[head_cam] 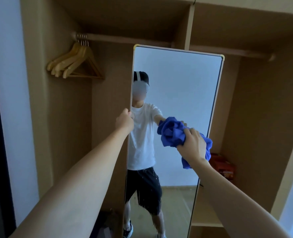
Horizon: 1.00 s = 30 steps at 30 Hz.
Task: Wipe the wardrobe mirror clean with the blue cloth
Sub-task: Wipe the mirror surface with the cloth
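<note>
Listing, item by item:

Mirror: tall wardrobe mirror point(176, 86) in a pale frame with yellow corner caps, standing upright inside an open wooden wardrobe point(255, 93); specks and streaks show on the lower glass.

Blue cloth: blue cloth point(172, 133), bunched into a wad and pressed against the glass at mid-height toward the mirror's right edge; a loose tail hangs below the wrist.

Right hand: right hand point(192, 145), grip closed tight around the cloth, fingers curled into the folds, arm stretched forward.

Left hand: left hand point(125, 121), grip curled around the mirror's left frame edge at about shoulder height of the reflection, thumb on the front side.

Hangers: wooden hangers point(77, 62), several bunched at the left end of the rail.

Box: red box point(224, 166) on the wardrobe floor behind the mirror, right side.
</note>
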Each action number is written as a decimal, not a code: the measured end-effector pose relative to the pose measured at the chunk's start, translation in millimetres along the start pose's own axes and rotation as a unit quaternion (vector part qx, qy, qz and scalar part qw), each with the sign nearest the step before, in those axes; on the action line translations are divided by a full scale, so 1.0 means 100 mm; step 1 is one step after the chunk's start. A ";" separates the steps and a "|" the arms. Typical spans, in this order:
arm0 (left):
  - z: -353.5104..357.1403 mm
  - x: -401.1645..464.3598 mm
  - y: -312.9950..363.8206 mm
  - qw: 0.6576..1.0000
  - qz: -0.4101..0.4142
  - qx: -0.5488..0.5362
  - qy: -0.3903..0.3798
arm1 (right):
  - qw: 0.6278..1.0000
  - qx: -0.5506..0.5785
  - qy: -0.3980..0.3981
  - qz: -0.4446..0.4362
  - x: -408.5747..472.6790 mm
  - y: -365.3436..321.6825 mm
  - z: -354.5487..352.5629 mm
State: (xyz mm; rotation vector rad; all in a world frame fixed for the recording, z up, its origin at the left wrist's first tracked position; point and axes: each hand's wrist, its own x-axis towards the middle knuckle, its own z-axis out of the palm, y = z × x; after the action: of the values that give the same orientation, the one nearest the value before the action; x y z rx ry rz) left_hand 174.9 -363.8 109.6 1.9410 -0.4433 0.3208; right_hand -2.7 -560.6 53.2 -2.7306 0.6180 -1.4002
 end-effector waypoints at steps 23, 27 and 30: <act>0.00 -0.10 -0.05 0.999 0.029 -0.019 0.012 | 0.982 0.146 0.101 0.057 0.19 -0.50 -0.12; 0.02 -0.08 -0.07 0.999 0.032 -0.032 0.007 | 0.977 0.150 0.152 -0.012 0.44 -0.68 -0.22; 0.01 -0.08 -0.08 0.999 0.040 -0.030 0.010 | 0.988 0.032 0.108 -0.106 0.43 -0.76 0.00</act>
State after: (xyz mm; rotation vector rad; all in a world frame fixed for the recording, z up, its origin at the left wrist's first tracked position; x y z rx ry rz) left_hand 171.3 -360.4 99.0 1.8628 -0.5141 0.3739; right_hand 45.5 -505.2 100.6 -2.6800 0.2859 -1.7454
